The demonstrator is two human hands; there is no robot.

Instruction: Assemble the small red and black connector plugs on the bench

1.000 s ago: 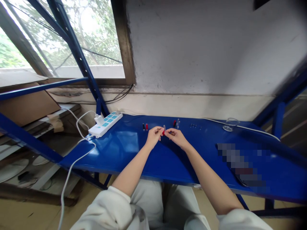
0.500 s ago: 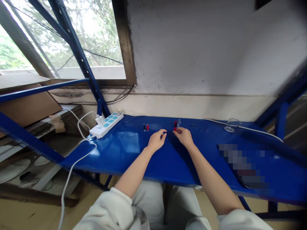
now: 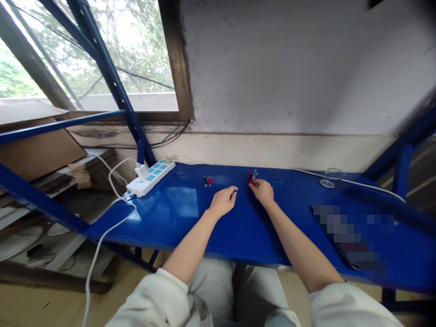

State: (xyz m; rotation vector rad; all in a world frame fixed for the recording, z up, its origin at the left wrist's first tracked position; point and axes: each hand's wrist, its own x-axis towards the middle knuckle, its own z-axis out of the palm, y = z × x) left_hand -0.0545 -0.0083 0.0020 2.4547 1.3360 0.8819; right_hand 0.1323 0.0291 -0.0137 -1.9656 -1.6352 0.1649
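My right hand (image 3: 264, 192) is closed in a pinch at a small red cap-like piece (image 3: 251, 181), partly hidden by the fingertips. Just beyond it a small cluster of red and black pieces (image 3: 250, 175) and clear tube-like pieces (image 3: 255, 173) stands on the blue table (image 3: 245, 222). My left hand (image 3: 223, 201) hovers low over the table, fingers loosely curled, with a gap between thumb and index finger and nothing visible there. To its upper left stand a small black-topped tube (image 3: 205, 180) and a red-topped one (image 3: 210, 181), side by side.
Several tiny clear pieces (image 3: 277, 179) lie right of the cluster. A clear round dish (image 3: 327, 183) sits near the back right. A white power strip (image 3: 151, 177) with cables lies at the left. A pixelated dark flat object (image 3: 344, 236) rests at the right.
My right hand has shifted slightly right and toward the cluster with the red piece at its fingertips. My left hand has barely moved, its index finger a little straighter.
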